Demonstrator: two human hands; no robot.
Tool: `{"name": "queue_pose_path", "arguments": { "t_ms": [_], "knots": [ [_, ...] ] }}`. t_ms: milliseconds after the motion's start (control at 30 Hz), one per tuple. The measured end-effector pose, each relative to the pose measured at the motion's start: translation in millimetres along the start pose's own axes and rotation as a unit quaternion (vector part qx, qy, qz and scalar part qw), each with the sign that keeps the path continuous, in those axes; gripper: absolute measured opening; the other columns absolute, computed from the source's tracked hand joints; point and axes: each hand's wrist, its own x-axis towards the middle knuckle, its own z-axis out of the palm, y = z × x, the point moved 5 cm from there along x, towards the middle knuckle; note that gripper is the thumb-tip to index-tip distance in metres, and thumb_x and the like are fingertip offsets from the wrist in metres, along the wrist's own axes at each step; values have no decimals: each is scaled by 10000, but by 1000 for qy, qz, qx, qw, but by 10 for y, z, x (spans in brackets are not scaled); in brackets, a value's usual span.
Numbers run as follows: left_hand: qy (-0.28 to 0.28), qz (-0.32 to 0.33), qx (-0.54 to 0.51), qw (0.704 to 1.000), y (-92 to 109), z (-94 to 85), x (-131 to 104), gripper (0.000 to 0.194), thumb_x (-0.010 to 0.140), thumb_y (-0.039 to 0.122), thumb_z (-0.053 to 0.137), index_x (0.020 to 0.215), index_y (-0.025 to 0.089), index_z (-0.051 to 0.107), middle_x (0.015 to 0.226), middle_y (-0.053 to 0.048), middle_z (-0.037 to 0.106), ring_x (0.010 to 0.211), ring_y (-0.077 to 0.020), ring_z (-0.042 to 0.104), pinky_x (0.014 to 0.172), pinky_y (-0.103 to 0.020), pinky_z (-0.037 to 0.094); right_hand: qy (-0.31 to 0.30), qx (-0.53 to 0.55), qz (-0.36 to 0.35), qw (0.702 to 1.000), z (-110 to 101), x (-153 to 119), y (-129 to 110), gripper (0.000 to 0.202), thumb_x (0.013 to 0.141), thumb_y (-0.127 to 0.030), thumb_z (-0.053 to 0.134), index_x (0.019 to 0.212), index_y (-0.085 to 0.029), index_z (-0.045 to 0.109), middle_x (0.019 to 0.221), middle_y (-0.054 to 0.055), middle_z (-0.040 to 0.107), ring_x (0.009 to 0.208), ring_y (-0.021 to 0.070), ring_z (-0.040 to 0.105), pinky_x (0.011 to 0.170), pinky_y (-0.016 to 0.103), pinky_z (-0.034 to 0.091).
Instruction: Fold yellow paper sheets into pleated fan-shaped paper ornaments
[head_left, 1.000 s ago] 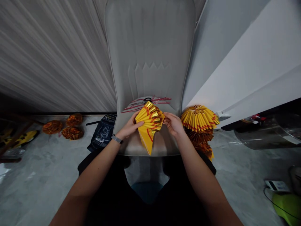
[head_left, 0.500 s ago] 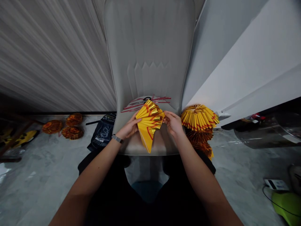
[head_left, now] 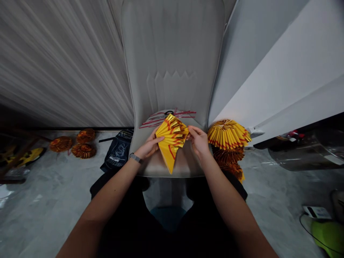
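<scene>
Above the seat of a grey chair (head_left: 185,163) I hold a pleated yellow paper fan (head_left: 173,134) with red stripes and gold foil edges. My left hand (head_left: 150,145) is closed on its left side, the thumb lying over the pleats. At the fan's right edge my right hand (head_left: 198,141) pinches a fold between thumb and fingers. A flat, unspread part of the paper points down toward the seat's front edge. Behind the fan, scissors (head_left: 168,113) and several red strips (head_left: 150,124) lie on the seat; the fan hides part of them.
Finished-looking pleated paper rosettes (head_left: 227,134) are stacked right of the chair. Several more rosettes (head_left: 84,151) lie on the floor at left, near a dark printed bag (head_left: 117,150). A white wall (head_left: 268,82) stands close on the right, a pale curtain (head_left: 59,64) on the left.
The fan and both hands stay almost in place. My left thumb reaches a little farther over the pleats, and the whole view has shifted slightly.
</scene>
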Motion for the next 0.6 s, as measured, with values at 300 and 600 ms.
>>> {"name": "queue_pose_path", "arguments": {
  "t_ms": [300,600],
  "knots": [
    [56,17,-24,998,-25,-31,81,636,783,203,703,1398,181,541,1420,-98,617,1364,-317,536,1166,-464,404,-9,8,11,1000,51,-46,47,319,607,-423,876,796,-204,742,555,-40,641,502,112,552,530,260,514],
    [82,63,15,995,-59,-133,123,607,709,190,722,1303,213,597,1463,-65,581,1437,-316,445,1220,-469,319,-37,39,127,991,33,-64,68,312,648,-413,891,736,-168,720,663,15,716,526,99,613,505,208,547]
  ]
}}
